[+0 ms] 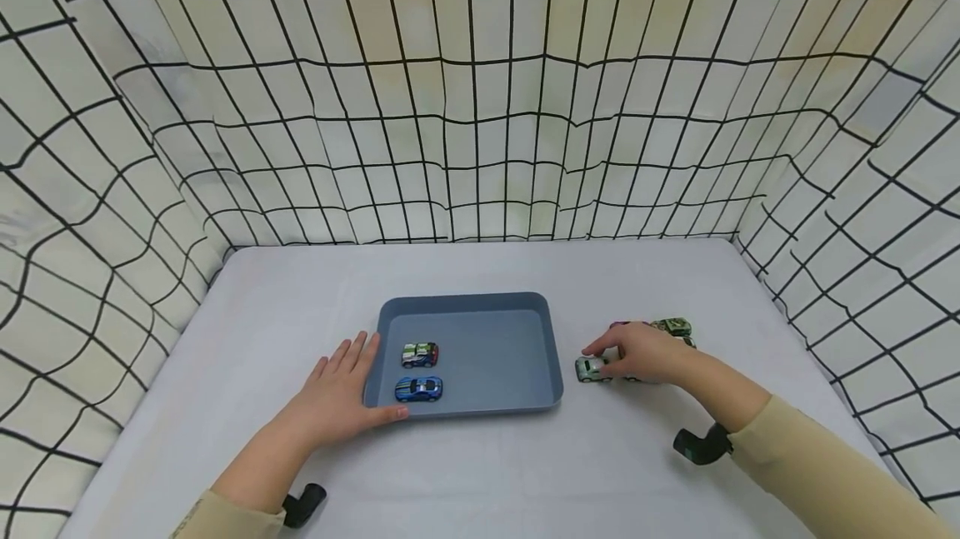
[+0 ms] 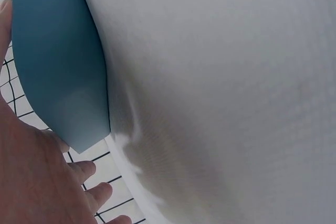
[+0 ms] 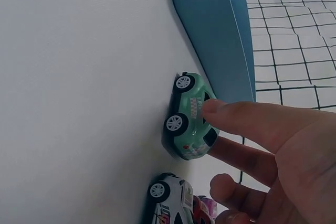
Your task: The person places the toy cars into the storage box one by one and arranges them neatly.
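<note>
A blue-grey tray [image 1: 495, 356] lies on the white table. Inside it, toward the left, are a green-and-white toy car [image 1: 419, 355] and a blue toy car [image 1: 418, 389]. My left hand [image 1: 337, 397] rests against the tray's left side with fingers straight, its thumb at the front rim. To the right of the tray, my right hand [image 1: 645, 353] holds a green toy car [image 3: 191, 119] between thumb and index finger. Behind that car, a white toy car [image 3: 169, 199] stands close under the other fingers, which partly hide more toy cars.
A camouflage-patterned toy car [image 1: 672, 326] sits just beyond my right hand. White cloth walls with a black grid [image 1: 487, 139] enclose the table at the back and both sides. A black wrist device [image 1: 702, 444] juts from the right sleeve.
</note>
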Demonstrator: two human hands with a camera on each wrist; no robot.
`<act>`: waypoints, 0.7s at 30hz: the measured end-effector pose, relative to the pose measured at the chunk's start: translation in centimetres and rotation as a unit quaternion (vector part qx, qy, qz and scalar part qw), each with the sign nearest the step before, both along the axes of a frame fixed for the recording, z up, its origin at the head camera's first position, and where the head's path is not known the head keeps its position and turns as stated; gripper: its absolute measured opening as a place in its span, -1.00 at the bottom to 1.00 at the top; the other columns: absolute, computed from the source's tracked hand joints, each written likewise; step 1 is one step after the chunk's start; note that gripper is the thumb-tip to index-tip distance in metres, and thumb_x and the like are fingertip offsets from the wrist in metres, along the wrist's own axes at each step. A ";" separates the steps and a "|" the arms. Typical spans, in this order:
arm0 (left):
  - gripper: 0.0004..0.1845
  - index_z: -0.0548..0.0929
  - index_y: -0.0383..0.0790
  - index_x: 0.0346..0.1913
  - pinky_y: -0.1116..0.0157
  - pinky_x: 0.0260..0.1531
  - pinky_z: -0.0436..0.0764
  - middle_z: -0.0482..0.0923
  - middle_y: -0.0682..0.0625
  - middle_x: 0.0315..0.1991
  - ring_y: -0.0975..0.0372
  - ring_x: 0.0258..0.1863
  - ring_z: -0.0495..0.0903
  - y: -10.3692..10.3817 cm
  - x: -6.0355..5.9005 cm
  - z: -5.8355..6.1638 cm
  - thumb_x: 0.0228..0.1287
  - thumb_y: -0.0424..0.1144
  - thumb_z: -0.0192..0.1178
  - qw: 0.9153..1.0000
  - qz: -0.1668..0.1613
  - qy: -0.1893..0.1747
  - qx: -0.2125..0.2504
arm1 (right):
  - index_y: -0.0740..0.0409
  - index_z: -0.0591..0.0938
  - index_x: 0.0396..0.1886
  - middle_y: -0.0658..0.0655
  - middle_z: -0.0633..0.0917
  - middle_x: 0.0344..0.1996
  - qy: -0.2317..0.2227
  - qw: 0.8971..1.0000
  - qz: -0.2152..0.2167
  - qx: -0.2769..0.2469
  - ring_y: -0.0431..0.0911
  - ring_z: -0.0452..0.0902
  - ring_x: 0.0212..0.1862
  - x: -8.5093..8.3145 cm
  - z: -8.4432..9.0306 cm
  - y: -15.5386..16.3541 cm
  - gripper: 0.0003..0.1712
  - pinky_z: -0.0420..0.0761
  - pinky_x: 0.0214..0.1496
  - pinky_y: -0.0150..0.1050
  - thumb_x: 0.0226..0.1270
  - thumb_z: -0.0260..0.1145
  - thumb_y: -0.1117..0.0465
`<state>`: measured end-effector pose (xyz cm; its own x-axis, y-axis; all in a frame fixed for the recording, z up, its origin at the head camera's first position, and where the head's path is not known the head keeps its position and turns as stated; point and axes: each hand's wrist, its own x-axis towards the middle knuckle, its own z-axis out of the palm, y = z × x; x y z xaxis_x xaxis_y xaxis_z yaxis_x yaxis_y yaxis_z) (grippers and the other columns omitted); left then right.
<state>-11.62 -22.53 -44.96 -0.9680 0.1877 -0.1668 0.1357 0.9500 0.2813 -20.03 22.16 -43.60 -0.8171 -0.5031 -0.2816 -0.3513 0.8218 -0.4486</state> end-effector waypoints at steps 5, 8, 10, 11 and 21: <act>0.36 -0.04 -0.35 0.57 -0.31 0.38 -0.06 -0.10 -0.36 0.55 -0.28 0.50 -0.09 0.1 0.0 -0.1 -0.06 0.57 0.20 1.000 -0.002 0.001 -0.003 | -0.15 0.75 0.04 -0.05 0.70 -0.02 0.002 1.000 -0.003 0.006 -0.18 0.49 -0.19 0.3 0.0 -0.1 -0.63 0.56 -0.21 -0.23 0.20 0.49 0.16; 0.36 -0.04 -0.35 0.57 -0.31 0.38 -0.06 -0.10 -0.36 0.55 -0.28 0.50 -0.09 0.2 0.0 0.0 -0.05 0.56 0.21 1.000 -0.003 0.000 -0.004 | -0.14 0.75 0.04 -0.02 0.70 0.02 0.003 1.000 -0.005 0.008 -0.14 0.54 -0.07 0.4 -0.1 -0.2 -0.62 0.60 -0.11 -0.17 0.20 0.49 0.18; 0.35 -0.04 -0.35 0.57 -0.31 0.38 -0.06 -0.10 -0.36 0.55 -0.28 0.50 -0.09 0.2 0.1 0.1 -0.04 0.55 0.21 1.000 -0.003 0.000 -0.004 | -0.14 0.76 0.03 -0.02 0.70 0.02 0.004 1.000 -0.006 0.009 -0.11 0.55 0.01 0.4 -0.1 -0.2 -0.63 0.61 -0.04 -0.13 0.21 0.48 0.18; 0.35 -0.04 -0.35 0.57 -0.31 0.38 -0.06 -0.10 -0.36 0.55 -0.28 0.50 -0.09 0.2 0.1 0.2 -0.04 0.55 0.22 1.000 -0.002 0.000 -0.003 | -0.14 0.76 0.03 -0.02 0.70 0.02 0.006 1.000 -0.005 0.009 -0.10 0.56 0.03 0.4 -0.1 -0.3 -0.63 0.62 -0.02 -0.10 0.21 0.48 0.18; 0.35 -0.03 -0.35 0.57 -0.31 0.38 -0.06 -0.09 -0.36 0.55 -0.28 0.50 -0.09 0.2 0.1 0.3 -0.04 0.54 0.23 1.000 0.001 0.001 -0.004 | -0.15 0.76 0.02 -0.05 0.70 0.00 0.012 1.000 -0.007 0.002 -0.09 0.56 0.06 0.4 -0.4 -0.3 -0.64 0.61 -0.02 -0.13 0.21 0.48 0.18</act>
